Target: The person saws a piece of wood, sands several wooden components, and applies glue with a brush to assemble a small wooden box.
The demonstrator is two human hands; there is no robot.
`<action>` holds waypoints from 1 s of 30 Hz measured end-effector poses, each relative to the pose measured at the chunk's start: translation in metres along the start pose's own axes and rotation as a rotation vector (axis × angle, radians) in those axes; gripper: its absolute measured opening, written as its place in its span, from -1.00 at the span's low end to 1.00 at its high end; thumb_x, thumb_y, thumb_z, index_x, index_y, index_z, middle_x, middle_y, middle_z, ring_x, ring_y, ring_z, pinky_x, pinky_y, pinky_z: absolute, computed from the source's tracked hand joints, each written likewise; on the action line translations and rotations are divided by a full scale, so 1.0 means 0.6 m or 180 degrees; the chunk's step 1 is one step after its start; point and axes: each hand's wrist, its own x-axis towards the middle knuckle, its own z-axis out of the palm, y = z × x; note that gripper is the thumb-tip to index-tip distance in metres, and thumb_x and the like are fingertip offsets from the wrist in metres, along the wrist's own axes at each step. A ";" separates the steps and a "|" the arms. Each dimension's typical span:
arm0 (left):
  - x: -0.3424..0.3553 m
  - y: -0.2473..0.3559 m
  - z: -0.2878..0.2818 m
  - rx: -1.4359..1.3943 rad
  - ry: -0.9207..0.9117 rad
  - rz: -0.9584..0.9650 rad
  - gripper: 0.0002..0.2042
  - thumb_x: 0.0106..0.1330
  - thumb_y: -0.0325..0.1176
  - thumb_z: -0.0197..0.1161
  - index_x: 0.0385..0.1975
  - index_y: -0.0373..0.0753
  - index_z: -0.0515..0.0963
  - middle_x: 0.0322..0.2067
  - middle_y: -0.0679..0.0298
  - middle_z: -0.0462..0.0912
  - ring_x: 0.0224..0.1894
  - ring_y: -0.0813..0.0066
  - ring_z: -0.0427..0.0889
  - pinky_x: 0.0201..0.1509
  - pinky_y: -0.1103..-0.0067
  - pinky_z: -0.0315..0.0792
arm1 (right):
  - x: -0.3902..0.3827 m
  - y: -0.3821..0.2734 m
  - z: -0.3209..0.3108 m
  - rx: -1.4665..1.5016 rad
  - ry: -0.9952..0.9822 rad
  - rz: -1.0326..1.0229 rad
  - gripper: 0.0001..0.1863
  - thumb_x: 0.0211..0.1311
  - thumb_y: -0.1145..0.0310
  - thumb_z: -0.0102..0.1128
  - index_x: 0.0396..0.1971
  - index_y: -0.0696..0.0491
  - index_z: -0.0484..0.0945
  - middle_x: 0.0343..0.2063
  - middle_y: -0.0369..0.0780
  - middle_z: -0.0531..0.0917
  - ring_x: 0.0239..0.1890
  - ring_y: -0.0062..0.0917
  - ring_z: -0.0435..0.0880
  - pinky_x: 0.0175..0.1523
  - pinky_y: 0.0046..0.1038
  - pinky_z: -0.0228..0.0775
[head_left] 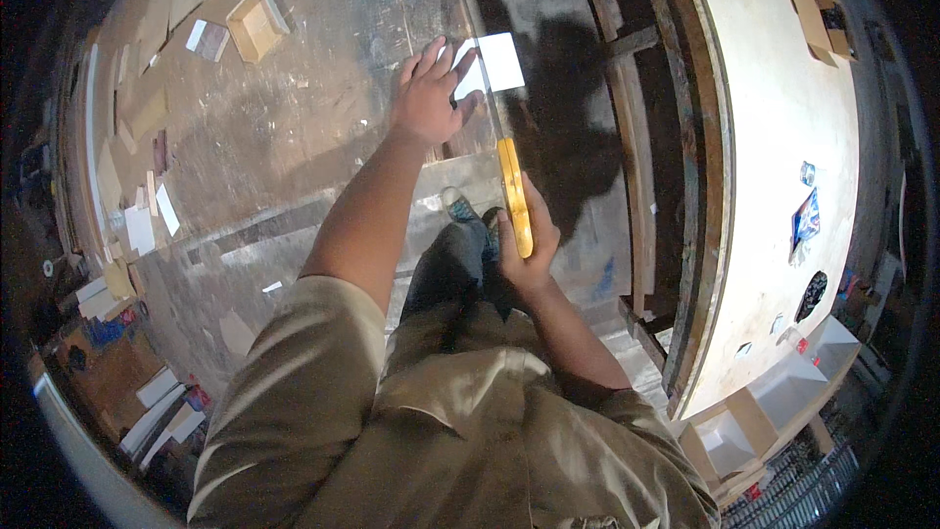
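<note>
A white panel (504,61) is lying partly beneath the left hand's (428,103) spread fingers. On the panel's near side, the right hand (535,240) is gripping a yellow-handled handsaw (509,181), its blade crossing the panel; sawing is apparently unfinished, cut depth not showing.

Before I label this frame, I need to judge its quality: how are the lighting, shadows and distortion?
Head view, lighting: the flat white rectangular piece looks very bright, nearly featureless; head view, shadow: a broad dark shadow lies right of the yellow-handled, thin-bladed saw; head view, distortion: the large pale flat panel bows along its edge, and the picture's corners go black.
</note>
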 end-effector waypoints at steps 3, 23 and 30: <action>0.000 0.000 -0.001 0.0038 0.0099 0.0044 -0.38 0.34 0.01 0.17 0.39 -0.01 0.29 0.39 0.18 0.29 0.49 0.19 0.11 0.46 0.19 0.00 | -0.005 -0.001 0.004 0.0411 0.0188 0.0234 -0.48 0.29 0.59 0.16 0.25 0.32 0.35 0.10 0.03 0.59 0.12 -0.39 0.59 0.21 -0.43 0.39; 0.001 -0.002 0.002 -0.0016 -0.0002 0.0043 -0.35 0.32 0.00 0.17 0.42 0.05 0.24 0.41 0.24 0.26 0.50 0.22 0.06 0.47 0.16 -0.04 | -0.009 0.009 -0.010 0.0388 -0.0104 0.0519 -0.46 0.40 0.33 -0.05 0.25 0.38 0.34 0.15 0.15 0.54 0.17 -0.23 0.58 0.27 -0.33 0.33; 0.001 -0.001 -0.004 0.0038 -0.0077 0.0047 -0.36 0.33 0.04 0.15 0.41 0.04 0.26 0.41 0.24 0.26 0.50 0.22 0.07 0.47 0.17 -0.05 | -0.015 0.016 0.003 0.0280 0.0004 0.0404 -0.48 0.40 0.33 -0.06 0.24 0.36 0.36 0.16 0.16 0.52 0.20 -0.26 0.55 0.29 -0.33 0.30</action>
